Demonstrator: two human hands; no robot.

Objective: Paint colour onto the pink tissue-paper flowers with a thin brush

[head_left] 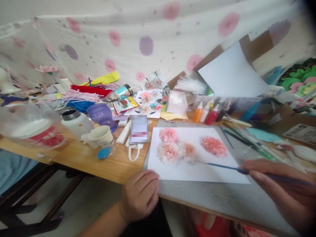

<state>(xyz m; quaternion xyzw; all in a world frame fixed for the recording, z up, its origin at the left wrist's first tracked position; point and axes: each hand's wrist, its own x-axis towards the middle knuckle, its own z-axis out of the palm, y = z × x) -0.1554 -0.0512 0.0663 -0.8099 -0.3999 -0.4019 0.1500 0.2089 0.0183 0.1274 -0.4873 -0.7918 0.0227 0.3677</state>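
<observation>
My right hand [283,187] pinches a thin blue paintbrush [222,166], its tip close to the lower edge of a flower on a white sheet of paper [177,172]. Four blooms in pink and coral tones lie on that sheet, among them a coral flower [214,146] on the right and a paler flower [168,152] on the left. At the sheet's lower left corner rests my left hand [142,194], its fingers curled together at the table's front edge. Whatever is beneath those fingers is hidden. Under the sheet is a grey board [192,191].
Left of the paper stand a paper cup [100,135], a white bottle [75,123], a purple cup [102,116] and a bagged tub [37,131]. Behind it are paint bottles [211,115] and printed flower cards [150,102]. Several brushes [249,141] lie to the right.
</observation>
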